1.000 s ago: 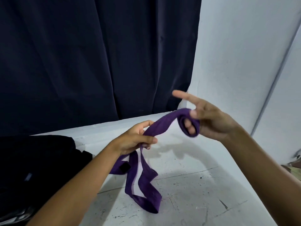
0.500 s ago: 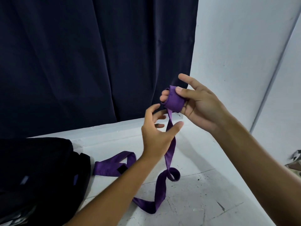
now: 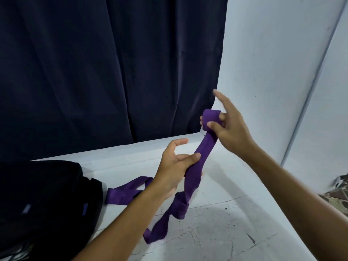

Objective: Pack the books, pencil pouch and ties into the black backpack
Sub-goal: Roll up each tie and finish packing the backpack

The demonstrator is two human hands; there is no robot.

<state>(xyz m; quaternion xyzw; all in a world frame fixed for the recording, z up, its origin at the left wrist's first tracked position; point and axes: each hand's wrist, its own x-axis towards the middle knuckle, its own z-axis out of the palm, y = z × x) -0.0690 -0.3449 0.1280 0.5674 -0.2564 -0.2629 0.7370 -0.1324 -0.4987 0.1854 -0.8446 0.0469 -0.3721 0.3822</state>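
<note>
The right hand (image 3: pixel 231 129) held the purple tie (image 3: pixel 195 166) wound around its fingers (image 3: pixel 222 116); the left hand (image 3: pixel 175 166) gripped it lower. Its tail lay on the white desk (image 3: pixel 226 223) beside the black backpack (image 3: pixel 47 200).

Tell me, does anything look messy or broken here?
Nothing looks broken. The purple tie is only partly rolled around the right hand; its loose end trails twisted across the scuffed white table beside the black backpack.
</note>
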